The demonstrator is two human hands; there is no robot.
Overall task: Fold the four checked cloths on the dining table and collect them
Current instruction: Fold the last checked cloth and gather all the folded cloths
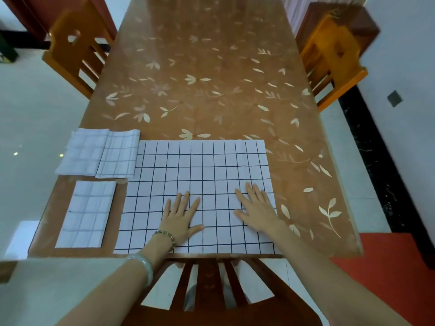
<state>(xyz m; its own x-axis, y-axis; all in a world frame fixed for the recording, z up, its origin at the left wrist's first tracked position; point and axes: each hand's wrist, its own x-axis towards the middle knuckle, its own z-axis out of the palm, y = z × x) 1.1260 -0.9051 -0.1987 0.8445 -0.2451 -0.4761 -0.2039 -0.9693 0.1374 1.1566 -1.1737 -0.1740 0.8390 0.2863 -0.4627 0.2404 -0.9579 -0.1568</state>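
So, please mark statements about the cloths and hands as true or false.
1. The left hand and right hand lie flat on the spread checked cloth. True.
2. The folded cloths lie on the right side of the dining table. False: the near folded cloth and two far folded cloths lie on its left.
3. The two far folded cloths touch each other. True.
4. Bracelets are on the right wrist. False: the beaded bracelet and pale bangle are on the left wrist.
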